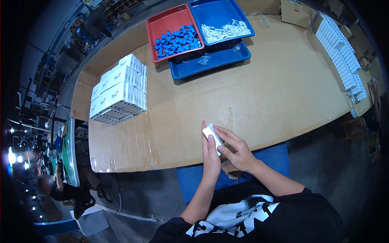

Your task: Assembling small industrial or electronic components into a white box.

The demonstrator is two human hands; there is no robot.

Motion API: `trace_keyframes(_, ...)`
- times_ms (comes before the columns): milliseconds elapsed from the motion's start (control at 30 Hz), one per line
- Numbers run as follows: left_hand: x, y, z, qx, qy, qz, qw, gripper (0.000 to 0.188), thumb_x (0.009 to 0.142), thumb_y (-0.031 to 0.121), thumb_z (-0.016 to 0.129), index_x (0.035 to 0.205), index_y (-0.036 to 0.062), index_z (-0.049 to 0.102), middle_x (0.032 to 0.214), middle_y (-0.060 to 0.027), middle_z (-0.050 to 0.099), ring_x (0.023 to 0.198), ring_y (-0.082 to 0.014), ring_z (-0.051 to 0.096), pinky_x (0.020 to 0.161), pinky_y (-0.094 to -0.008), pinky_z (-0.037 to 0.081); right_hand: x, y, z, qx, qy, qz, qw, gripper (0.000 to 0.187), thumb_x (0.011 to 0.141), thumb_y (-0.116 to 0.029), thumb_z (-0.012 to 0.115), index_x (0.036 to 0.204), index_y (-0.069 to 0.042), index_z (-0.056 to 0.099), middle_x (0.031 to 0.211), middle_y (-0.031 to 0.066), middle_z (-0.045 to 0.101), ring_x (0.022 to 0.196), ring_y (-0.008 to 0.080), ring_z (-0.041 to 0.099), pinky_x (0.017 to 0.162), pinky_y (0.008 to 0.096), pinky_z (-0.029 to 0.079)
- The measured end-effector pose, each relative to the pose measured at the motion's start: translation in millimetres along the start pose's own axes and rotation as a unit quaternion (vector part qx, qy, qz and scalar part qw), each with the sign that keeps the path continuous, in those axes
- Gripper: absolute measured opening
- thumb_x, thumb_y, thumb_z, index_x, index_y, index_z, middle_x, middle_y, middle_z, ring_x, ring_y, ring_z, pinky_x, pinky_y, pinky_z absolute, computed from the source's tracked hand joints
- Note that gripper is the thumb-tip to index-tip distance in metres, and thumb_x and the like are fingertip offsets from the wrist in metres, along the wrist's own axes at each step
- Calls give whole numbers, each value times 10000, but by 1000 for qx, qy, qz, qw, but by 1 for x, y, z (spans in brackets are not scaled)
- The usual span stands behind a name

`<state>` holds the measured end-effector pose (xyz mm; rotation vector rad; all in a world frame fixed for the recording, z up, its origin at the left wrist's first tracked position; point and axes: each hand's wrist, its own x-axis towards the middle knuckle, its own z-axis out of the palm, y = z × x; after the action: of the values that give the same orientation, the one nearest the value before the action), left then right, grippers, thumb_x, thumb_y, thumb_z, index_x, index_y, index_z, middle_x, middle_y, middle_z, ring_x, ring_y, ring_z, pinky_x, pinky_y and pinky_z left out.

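The person's left hand (pixel 211 158) and right hand (pixel 239 154) pinch a small white box (pixel 215 135) between them over the table's (pixel 275 97) near side, and it looks light, smooth and fairly stiff, likely dentable, best gripped by its long sides.

Both hands (pixel 240 156) hold a small white box (pixel 212 135) over the cardboard-covered surface (pixel 283 93), stacked white boxes (pixel 119 89) leftward, red tray (pixel 170 24) and blue trays (pixel 214 12) beyond
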<state>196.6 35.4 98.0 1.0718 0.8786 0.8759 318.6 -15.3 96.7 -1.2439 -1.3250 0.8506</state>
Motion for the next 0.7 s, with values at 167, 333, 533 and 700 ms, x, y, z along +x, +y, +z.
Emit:
trace_keyframes(167, -3, 3, 5, 3, 32, 8, 999, 683, 1137, 504, 332, 1655, 71, 229, 1437, -128, 497, 1257, -189, 525, 1087, -325, 419, -3, -7, 7, 3, 9, 22, 1000, 544, 1040, -171, 615, 1521, 39, 471, 1578, 265, 460, 1465, 368, 467, 1166, 405, 418)
trace_keyframes(333, -1, -3, -5, 39, -11, 66, 997, 675, 1142, 497, 311, 1618, 22, 268, 1367, -107, 519, 1149, -152, 541, 1026, -298, 434, -4, -11, 10, -57, 21, -27, 998, 519, 1037, -130, 594, 1495, 82, 474, 1525, 291, 503, 1401, 408, 523, 1117, 415, 477)
trace_keyframes(533, 0, 2, -2, 102, -15, 130, 986, 731, 1128, 534, 318, 1561, -56, 311, 1361, -115, 518, 1175, -164, 532, 1040, -305, 419, -3, -7, 6, -104, 40, -104, 988, 493, 1023, -84, 583, 1462, 120, 490, 1483, 316, 529, 1337, 427, 578, 1059, 417, 531)
trace_keyframes(700, -6, 12, 2, 110, -23, 139, 984, 766, 1113, 570, 329, 1551, -58, 320, 1359, -126, 507, 1199, -186, 524, 1054, -320, 408, -4, -8, 6, -127, 45, -135, 982, 482, 1019, -74, 573, 1444, 140, 499, 1469, 326, 538, 1307, 422, 607, 1025, 411, 555)
